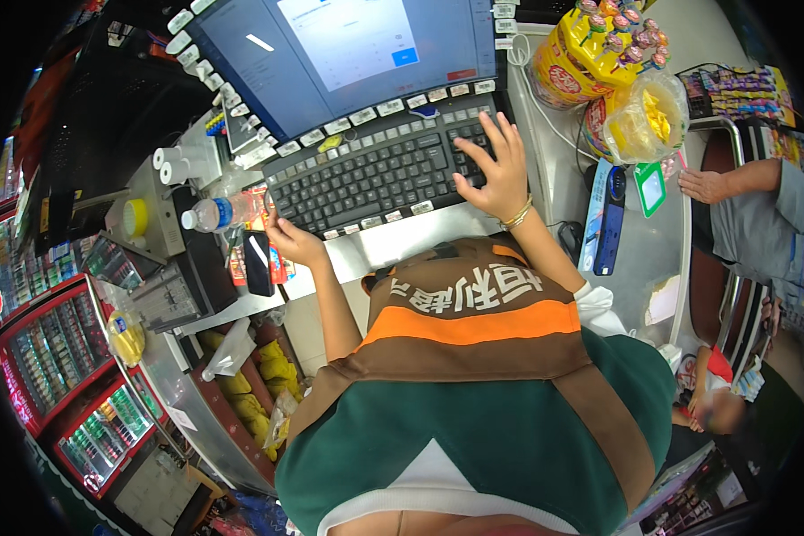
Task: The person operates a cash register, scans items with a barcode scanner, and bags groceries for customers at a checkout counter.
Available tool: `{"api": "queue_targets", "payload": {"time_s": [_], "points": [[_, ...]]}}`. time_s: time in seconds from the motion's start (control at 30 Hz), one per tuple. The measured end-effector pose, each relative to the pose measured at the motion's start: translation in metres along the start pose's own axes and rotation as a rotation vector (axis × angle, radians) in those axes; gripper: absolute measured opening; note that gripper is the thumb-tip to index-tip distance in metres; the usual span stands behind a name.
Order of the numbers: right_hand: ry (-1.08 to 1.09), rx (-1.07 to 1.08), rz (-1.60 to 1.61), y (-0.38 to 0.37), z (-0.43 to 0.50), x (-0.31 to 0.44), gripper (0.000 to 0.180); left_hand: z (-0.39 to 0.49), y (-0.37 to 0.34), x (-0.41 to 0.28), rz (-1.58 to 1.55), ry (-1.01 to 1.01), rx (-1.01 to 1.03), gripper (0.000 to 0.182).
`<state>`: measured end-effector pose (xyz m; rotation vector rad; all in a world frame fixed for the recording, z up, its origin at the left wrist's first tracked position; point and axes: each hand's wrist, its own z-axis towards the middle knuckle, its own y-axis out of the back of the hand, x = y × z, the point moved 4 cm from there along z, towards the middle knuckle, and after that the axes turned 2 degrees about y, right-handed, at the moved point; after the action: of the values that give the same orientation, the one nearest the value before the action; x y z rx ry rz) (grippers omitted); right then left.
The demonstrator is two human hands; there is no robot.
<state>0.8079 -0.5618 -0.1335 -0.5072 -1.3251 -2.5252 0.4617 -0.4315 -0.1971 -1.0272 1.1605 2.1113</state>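
A black computer keyboard (pixel 375 177) lies in front of me, with barcode labels stuck along its edges. My right hand (pixel 495 164) is spread over the number pad at its right end, a bracelet on the wrist. At the keyboard's lower left corner rests my left hand (pixel 296 241), fingertips by the edge and nothing seen in its grasp. Behind the keyboard stands a monitor (pixel 241 47) with a pale window showing and more barcode labels along its frame. A black smartphone (pixel 259 262) lies on the counter just left of my left hand.
Left are a plastic water bottle (pixel 217 213), paper rolls (pixel 174 167) and a yellow tape roll (pixel 135 218). Right stand a lollipop tub (pixel 566 67), a yellow-lined jar (pixel 643 124), a green-framed stand (pixel 651 189) and a mouse (pixel 569 234). Another person's hand (pixel 703 185) touches the counter's right edge.
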Motion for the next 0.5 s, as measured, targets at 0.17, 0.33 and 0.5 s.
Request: {"api": "queue_targets", "payload": {"time_s": [0.17,0.33,0.5], "points": [[-0.018,-0.071,0.016,0.003,-0.007,0.005,0.026,-0.001,0.0,-0.002,-0.061,-0.036,-0.016,0.032],[-0.097,-0.087,0.071,0.006,-0.016,-0.001,0.024,-0.001,-0.003,0.002,-0.201,-0.046,0.005,0.035],[-0.407,-0.188,0.34,0.002,-0.03,-0.016,0.036,0.0,-0.003,0.002,-0.143,-0.02,-0.013,0.037]]}}
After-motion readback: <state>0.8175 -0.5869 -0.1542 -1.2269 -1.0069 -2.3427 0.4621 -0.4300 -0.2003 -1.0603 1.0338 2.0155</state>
